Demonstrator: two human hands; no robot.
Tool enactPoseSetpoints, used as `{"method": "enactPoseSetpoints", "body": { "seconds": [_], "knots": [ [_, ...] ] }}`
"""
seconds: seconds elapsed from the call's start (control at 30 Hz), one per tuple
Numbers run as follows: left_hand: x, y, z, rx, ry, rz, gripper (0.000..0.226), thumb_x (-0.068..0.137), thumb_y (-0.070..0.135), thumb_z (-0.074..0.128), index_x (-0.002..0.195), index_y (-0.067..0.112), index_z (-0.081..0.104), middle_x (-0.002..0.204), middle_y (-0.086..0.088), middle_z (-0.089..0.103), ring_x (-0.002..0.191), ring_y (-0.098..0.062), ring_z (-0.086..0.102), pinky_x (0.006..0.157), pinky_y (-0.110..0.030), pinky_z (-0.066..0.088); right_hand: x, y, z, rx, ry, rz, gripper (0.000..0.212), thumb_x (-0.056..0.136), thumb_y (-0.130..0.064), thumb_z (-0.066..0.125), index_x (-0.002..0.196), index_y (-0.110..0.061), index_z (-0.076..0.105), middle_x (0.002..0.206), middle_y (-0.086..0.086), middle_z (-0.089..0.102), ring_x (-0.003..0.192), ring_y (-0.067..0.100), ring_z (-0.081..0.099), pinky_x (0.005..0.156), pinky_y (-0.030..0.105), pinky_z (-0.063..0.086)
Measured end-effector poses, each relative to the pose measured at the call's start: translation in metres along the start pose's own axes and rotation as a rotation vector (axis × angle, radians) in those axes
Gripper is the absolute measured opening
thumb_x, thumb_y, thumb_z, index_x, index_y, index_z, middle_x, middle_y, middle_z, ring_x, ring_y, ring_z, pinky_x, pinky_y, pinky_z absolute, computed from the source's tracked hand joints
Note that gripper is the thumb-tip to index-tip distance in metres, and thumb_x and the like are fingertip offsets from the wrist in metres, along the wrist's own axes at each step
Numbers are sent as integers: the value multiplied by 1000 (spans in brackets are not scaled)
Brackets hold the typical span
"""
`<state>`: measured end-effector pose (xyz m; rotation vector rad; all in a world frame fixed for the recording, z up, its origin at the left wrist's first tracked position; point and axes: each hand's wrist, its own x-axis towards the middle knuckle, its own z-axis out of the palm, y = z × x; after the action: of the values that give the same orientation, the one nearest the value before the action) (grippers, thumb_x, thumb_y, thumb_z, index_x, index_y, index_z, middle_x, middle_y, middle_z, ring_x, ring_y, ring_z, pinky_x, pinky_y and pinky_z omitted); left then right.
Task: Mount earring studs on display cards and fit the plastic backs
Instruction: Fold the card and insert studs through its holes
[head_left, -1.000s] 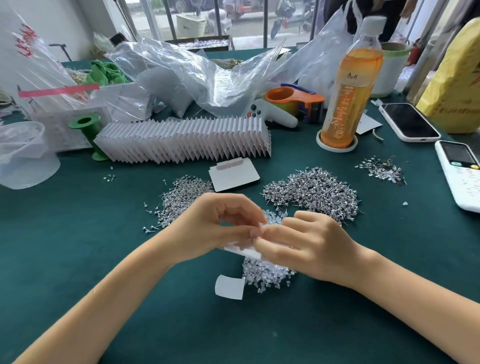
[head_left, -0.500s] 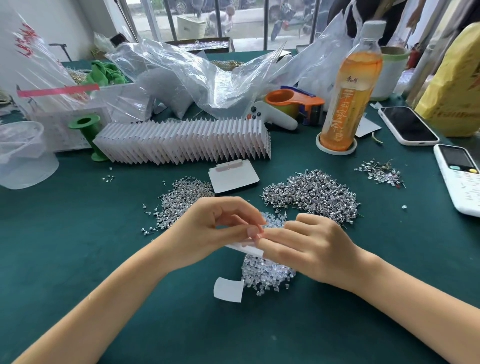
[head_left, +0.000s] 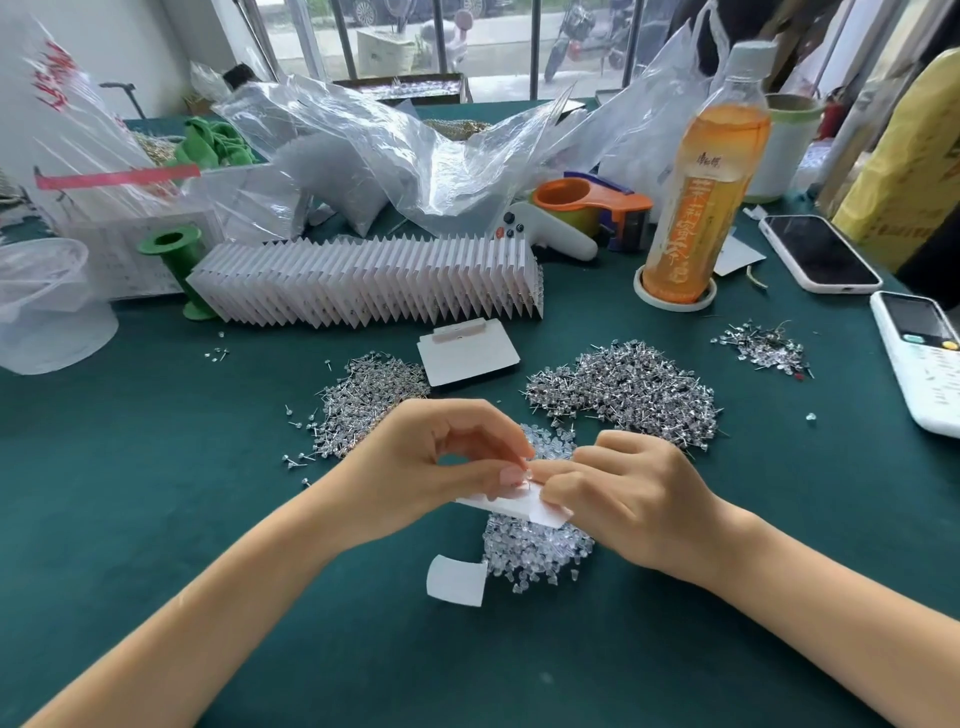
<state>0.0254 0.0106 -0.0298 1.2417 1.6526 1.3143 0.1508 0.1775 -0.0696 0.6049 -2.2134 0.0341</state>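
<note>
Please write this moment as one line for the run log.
left hand: pinches display card | right hand: holds same card | below: plastic backs pile | step: fitting in progress

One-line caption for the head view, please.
Both hands, left and right, pinch a white card above a pile of clear backs, stud heaps behind.

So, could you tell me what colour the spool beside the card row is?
Green, in the head view: spool.

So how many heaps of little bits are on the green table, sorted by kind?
Metal stud heaps: 3 — left, right, small far-right
Clear plastic back heaps: 1
Total: 4
</note>
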Motion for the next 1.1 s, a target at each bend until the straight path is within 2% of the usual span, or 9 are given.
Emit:
{"method": "enactPoseSetpoints", "body": {
  "seconds": [0.23, 0.43, 0.6, 0.77, 0.87, 1.1],
  "knots": [
    [1, 2, 2, 20, 28, -2, 13, 79, 9, 71, 92, 9, 69, 82, -5, 71, 73, -15, 67, 68, -20, 52, 0, 0, 1, -14, -8, -19, 18, 97, -4, 42, 82, -14, 40, 79, -1, 72, 48, 17, 43, 49, 24, 34],
    [1, 3, 3, 56, 32, -6, 12, 80, 5, 72, 90, 11, 70, 78, -4, 70, 68, -14, 62, 65, -21, 50, 2, -1, 0, -34, -37, -28, 17, 99, -9, 41, 84, -15, 40, 72, 0, 71, 46, 17, 44, 46, 25, 37],
    [3, 2, 5, 56, 47, -26, 14, 80, 2, 72, 88, 14, 69, 78, -5, 71, 70, -21, 64, 65, -24, 54, 3, -2, -2, -52, -42, -50, 15, 100, -11, 42, 85, -14, 42, 71, -1, 70, 46, 16, 46, 45, 24, 38],
    [4, 2, 6, 56, 52, -16, 14, 79, 2, 72, 89, 12, 69, 75, -1, 70, 68, -14, 64, 61, -17, 49, 2, -1, -1, -58, -27, -48, 13, 99, -10, 43, 86, -13, 43, 75, -1, 72, 47, 17, 48, 47, 25, 36],
    [3, 1, 6, 60, 56, -9, 14, 79, 4, 73, 89, 12, 69, 75, 0, 70, 67, -16, 64, 61, -18, 49, 1, -2, 0, -69, -28, -46, 13, 97, -9, 46, 85, -13, 43, 77, -1, 72, 47, 17, 47, 48, 24, 34],
    [4, -1, 7, 143, 55, 63, 11, 80, 2, 72, 88, 7, 68, 75, 0, 69, 66, -11, 63, 63, -15, 47, 1, -2, -1, -84, -31, -40, 15, 97, -9, 47, 84, -15, 41, 73, -2, 71, 47, 17, 46, 48, 24, 33]
  ]
}}
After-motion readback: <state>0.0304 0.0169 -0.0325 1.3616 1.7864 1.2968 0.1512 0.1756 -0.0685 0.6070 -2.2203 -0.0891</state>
